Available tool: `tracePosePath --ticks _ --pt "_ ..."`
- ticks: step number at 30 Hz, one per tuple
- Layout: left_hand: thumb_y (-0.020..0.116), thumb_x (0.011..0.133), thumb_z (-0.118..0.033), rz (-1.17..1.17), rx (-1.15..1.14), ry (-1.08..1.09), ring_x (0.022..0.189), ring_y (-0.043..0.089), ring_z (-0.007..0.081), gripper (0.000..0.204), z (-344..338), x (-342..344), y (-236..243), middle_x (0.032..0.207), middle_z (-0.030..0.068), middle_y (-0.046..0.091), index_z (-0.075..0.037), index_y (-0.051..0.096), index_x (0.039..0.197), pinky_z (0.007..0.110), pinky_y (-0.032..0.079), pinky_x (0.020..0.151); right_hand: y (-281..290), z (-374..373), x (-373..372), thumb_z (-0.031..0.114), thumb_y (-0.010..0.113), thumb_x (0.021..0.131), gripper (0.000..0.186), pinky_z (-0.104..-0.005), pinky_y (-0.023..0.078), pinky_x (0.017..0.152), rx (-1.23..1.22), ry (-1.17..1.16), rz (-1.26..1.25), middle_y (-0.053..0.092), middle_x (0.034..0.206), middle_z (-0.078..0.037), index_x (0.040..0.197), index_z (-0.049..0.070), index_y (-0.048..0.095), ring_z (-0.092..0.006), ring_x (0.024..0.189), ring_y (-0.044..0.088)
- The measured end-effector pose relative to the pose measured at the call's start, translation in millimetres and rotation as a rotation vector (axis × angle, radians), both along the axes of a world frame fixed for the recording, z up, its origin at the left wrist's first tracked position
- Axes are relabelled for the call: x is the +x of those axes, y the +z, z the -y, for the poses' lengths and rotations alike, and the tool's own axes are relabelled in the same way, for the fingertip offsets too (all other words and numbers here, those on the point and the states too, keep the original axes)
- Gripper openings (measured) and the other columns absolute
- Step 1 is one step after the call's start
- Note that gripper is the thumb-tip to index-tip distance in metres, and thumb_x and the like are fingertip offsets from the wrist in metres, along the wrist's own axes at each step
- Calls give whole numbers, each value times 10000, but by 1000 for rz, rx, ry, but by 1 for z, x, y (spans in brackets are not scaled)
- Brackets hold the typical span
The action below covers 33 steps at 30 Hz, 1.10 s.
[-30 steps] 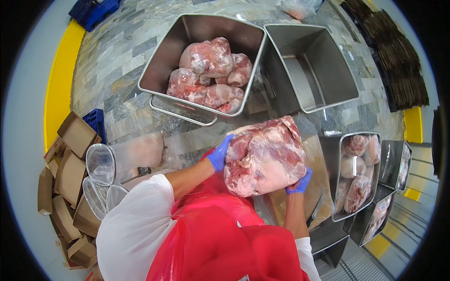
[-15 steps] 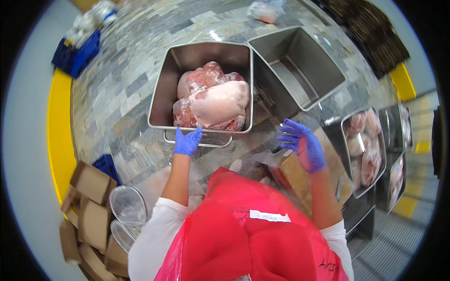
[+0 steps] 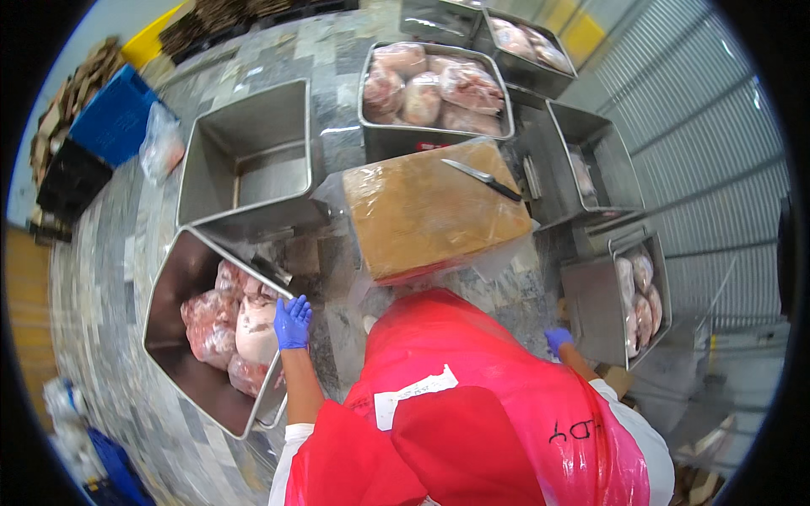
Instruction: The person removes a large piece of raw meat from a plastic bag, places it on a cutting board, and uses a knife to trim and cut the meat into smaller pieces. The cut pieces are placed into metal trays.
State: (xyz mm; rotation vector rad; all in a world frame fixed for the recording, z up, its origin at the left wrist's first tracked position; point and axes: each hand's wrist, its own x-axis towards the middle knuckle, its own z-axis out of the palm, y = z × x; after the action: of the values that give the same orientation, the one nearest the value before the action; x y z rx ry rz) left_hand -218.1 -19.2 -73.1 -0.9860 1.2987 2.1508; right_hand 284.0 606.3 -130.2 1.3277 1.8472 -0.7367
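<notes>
Left hand (image 3: 293, 324), eight o'clock beside the meat bin (image 3: 179, 274): fingers straight, empty; right hand (image 3: 558, 339), four o'clock: can't tell. A bumped box (image 3: 413, 211) could shed its knife (image 3: 487, 179), one o'clock.

Brown cardboard (image 3: 78, 91) beside blue panel (image 3: 116, 120)
</notes>
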Motion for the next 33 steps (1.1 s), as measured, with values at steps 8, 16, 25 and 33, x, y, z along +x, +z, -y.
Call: tracePosePath --ticks 8,16,25,33 --pt "469 1071 -513 -137 -74 -461 941 695 261 582 -56 -39 67 1254 165 691 -31 515 1394 376 561 806 -46 200 131 506 588 944 515 -463 576 741 -92 212 -205 743 904 -223 1029 24 749 -322 771 733" --pt "621 1000 -443 -238 -696 -1089 868 728 301 572 -206 39 -16 1067 180 752 27 583 1324 398 579 781 -78 132 126 421 597 952 448 -421 579 776 -122 -564 -531 753 948 -175 1096 24 746 -275 791 718" --pt "705 930 -376 -798 -1077 -1652 972 750 341 442 -337 104 -24 1046 234 757 -7 726 1173 419 577 863 -144 70 251 437 460 972 503 -492 576 854 70 -329 -36 736 1048 -229 1043 24 738 -382 904 721" --pt "701 951 -300 -906 -1037 -1326 825 748 264 367 -473 76 -29 912 200 764 -4 726 1164 372 576 774 -141 11 232 345 505 979 413 -506 525 997 -105 -96 -145 692 1226 -243 1202 67 712 -414 1140 670"
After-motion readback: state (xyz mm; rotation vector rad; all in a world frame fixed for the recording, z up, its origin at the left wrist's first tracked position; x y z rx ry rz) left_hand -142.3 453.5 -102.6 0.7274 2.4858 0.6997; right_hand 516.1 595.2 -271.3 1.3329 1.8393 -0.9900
